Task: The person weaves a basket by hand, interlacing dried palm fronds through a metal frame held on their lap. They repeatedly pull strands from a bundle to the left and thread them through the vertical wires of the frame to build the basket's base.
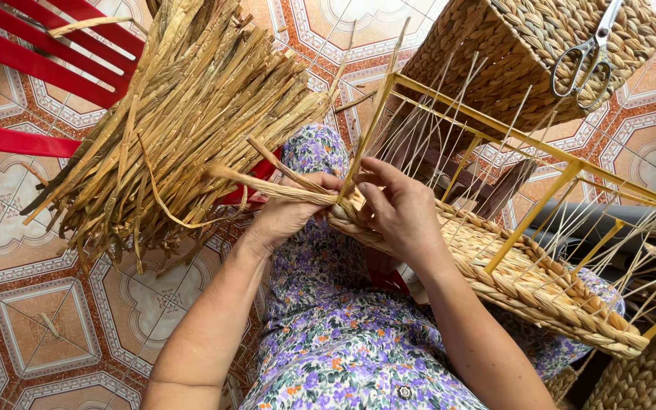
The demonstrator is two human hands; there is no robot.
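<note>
The person sits with a half-woven basket (525, 285) across the lap, its yellow frame (533, 215) rising from the braided rim, with thin pale stakes (449, 114) strung through the frame.

The left hand (286, 212) rests at the near corner of the rim, its fingers (326, 184) curled together around a flat twisted strand (267, 191) that runs out to the left across the lap. The right hand (400, 209) sits just beside it, on the other side of an upright stake, with its fingers (370, 199) bent and pinched on the weave at the corner. Whether they clamp the same strand is hidden by the knuckles. The two hands almost touch over the corner of the rim.

To the left, a thick bundle (184, 114) of dried straw-coloured strands leans across a red chair (36, 68), its loose ends fanning toward the tiled floor (39, 326). The strand in the left hand lies just below the bundle's edge.

Behind the frame stands a finished woven basket (510, 53), turned on its side, with a pair of scissors (586, 57) lying on it. Another woven piece (647, 376) shows at the lower right corner. The person wears a flowered dress (328, 334).
</note>
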